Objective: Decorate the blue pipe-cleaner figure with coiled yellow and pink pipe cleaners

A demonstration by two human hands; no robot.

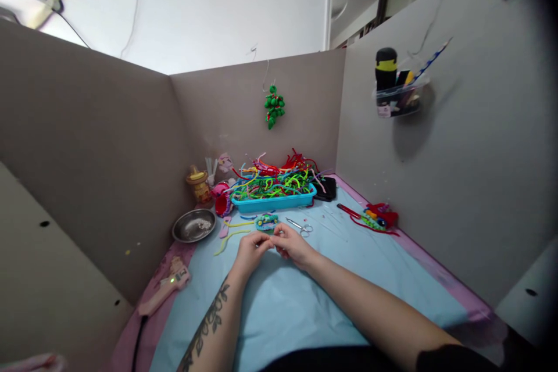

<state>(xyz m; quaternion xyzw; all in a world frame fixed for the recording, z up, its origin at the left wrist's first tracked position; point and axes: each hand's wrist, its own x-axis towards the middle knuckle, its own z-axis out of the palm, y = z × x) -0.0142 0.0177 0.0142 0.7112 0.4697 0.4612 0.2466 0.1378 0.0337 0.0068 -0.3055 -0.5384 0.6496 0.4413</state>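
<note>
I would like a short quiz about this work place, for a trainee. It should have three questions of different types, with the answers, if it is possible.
1. True or false: the metal bowl stands to the right of the tray.
2. What colour is the tray under the fuzzy strips? A) red B) white C) blue
3. Fill in: of the left hand and the right hand, the scissors lie nearer to the ____ one.

Key: 1. False; 2. C; 3. right
</note>
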